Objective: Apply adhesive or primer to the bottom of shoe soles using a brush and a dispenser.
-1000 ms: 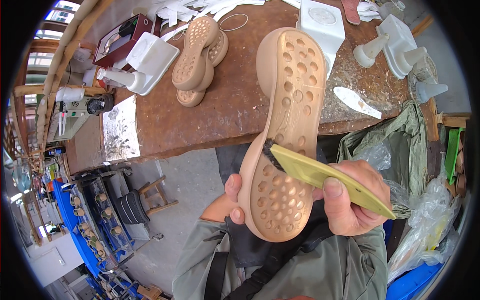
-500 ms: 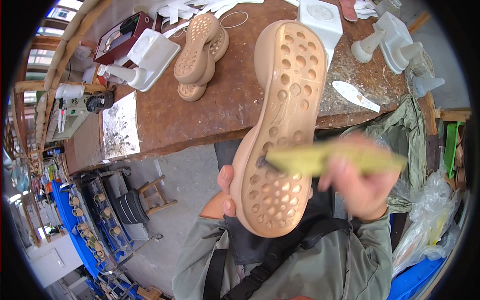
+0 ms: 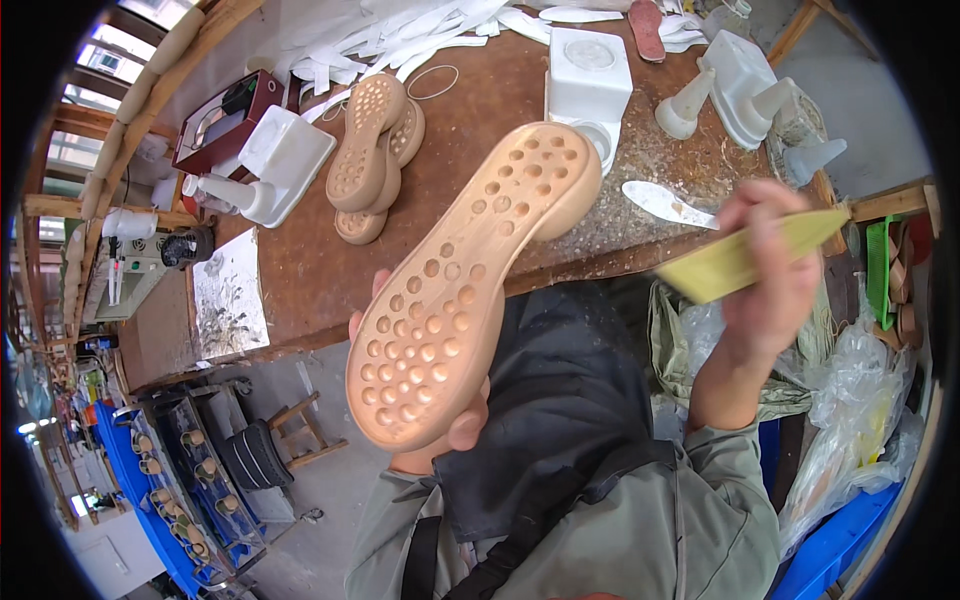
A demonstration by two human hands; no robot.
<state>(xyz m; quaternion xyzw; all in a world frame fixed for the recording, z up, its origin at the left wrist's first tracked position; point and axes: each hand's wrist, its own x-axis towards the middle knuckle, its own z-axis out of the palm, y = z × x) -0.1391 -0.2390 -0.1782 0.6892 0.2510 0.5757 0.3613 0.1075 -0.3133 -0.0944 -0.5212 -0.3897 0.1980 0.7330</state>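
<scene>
A tan shoe sole [image 3: 415,330], its face set with round hollows, is held tilted up in front of the table's edge. Around its near end wraps my left hand [image 3: 470,415], fingers at both edges and the palm hidden beneath. My right hand [image 3: 772,285] is raised to the right, apart from the sole, and grips a flat yellow-green tool [image 3: 738,258] with a slanted end; its exact kind I cannot make out. More tan soles [image 3: 365,145] lie stacked on the brown table [image 3: 300,280]. A white insole-shaped piece [image 3: 665,202] rests behind the right hand.
White plastic containers [image 3: 590,75] with nozzles stand along the table, one at the left [image 3: 285,155]. White strips [image 3: 400,40] and a maroon box [image 3: 225,120] lie at the back. Clear plastic bags [image 3: 850,380] hang at the right; a rack of cups [image 3: 200,470] stands at the left.
The sole has swung left and tilted, its far end now leaning right. My right hand has lifted the yellow-green tool off the sole, up and to the right.
</scene>
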